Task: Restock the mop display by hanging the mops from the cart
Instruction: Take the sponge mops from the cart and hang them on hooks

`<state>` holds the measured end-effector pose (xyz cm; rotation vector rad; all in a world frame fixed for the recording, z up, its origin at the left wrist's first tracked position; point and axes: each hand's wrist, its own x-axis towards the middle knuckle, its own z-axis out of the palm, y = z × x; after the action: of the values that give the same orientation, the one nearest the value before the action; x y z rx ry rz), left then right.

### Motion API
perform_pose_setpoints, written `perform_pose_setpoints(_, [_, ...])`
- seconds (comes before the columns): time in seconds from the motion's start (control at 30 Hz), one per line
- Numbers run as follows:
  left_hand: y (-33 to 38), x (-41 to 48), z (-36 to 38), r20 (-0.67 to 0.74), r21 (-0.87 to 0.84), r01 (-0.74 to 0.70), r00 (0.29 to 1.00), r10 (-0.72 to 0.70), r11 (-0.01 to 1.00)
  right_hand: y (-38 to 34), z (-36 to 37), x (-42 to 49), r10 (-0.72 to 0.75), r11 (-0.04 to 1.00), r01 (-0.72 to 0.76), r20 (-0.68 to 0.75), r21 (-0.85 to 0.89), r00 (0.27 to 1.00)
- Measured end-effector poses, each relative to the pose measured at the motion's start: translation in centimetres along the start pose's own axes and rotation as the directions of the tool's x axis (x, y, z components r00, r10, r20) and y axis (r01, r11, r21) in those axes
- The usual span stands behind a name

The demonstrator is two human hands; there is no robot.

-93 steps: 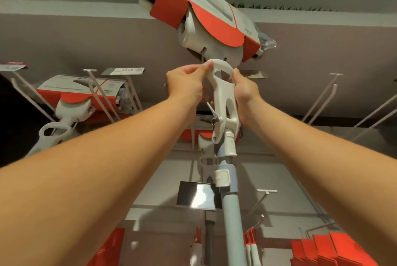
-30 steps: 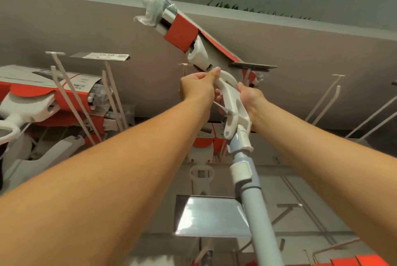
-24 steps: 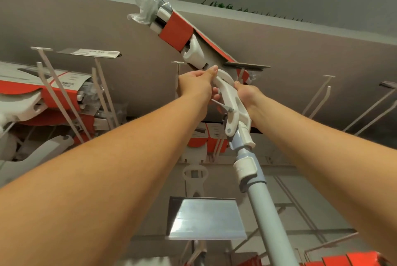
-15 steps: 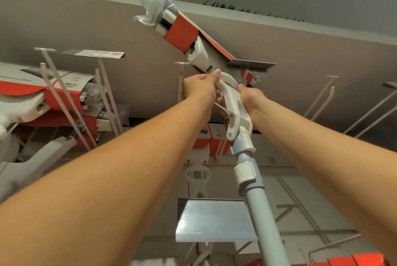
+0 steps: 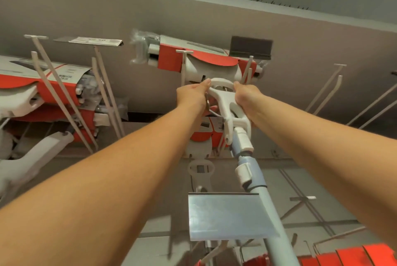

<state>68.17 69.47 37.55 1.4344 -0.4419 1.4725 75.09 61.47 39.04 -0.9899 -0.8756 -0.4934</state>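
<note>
I look up at a mop point(image 5: 227, 107) with a white yoke and a pale blue pole running down to the lower right. Its flat head point(image 5: 199, 59), wrapped in a red and white card sleeve, lies level between two display hooks point(image 5: 183, 66). My left hand point(image 5: 193, 96) pinches the left end of the white yoke. My right hand point(image 5: 247, 98) grips the yoke's right side. Both arms reach up to it.
Other packaged mops point(image 5: 40, 85) hang on hooks at the left, under a price label point(image 5: 94, 40). Several bare hooks point(image 5: 328, 85) stick out of the grey wall at the right. A clear label holder point(image 5: 229, 215) juts out below my hands. Red items point(image 5: 352, 255) sit at the bottom right.
The mop head has swung from a steep tilt to level and dropped between the two hooks. Both hands kept their hold on the yoke and moved slightly right.
</note>
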Motion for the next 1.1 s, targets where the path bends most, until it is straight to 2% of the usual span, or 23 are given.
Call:
perform_pose_setpoints(0.13, [-2.7,0.3,-1.3,-0.038,0.055,0.049,0.998,-0.047,0.997,2.6,1.1,-0.3,0.108,0.994,-0.108,0.023,-0.012,0.994])
perform_pose_setpoints(0.3, [-5.1,0.4,-2.3,-0.004,0.039,0.086,0.996,-0.086,0.996,5.6,2.2,0.5,0.126,0.992,-0.126,0.003,0.0,0.992])
perform_pose_setpoints(0.53, [-8.7,1.2,-3.2,0.039,0.014,0.133,0.99,-0.134,0.991,8.3,2.7,0.5,0.188,0.98,-0.188,0.002,-0.069,0.982])
perform_pose_setpoints(0.83, [-10.5,2.1,-3.7,-0.039,0.062,0.215,0.976,-0.213,0.975,10.1,4.2,1.0,0.3,0.953,-0.298,0.032,-0.046,0.954])
perform_pose_setpoints(1.0, [-12.1,2.0,-4.5,-0.016,0.038,0.221,0.975,-0.22,0.975,11.6,4.9,1.0,0.306,0.951,-0.304,0.031,-0.052,0.952])
perform_pose_setpoints(1.1, [-12.3,1.1,-4.7,-0.004,0.023,0.226,0.974,-0.226,0.974,12.9,4.3,0.6,0.274,0.952,-0.267,0.033,-0.15,0.961])
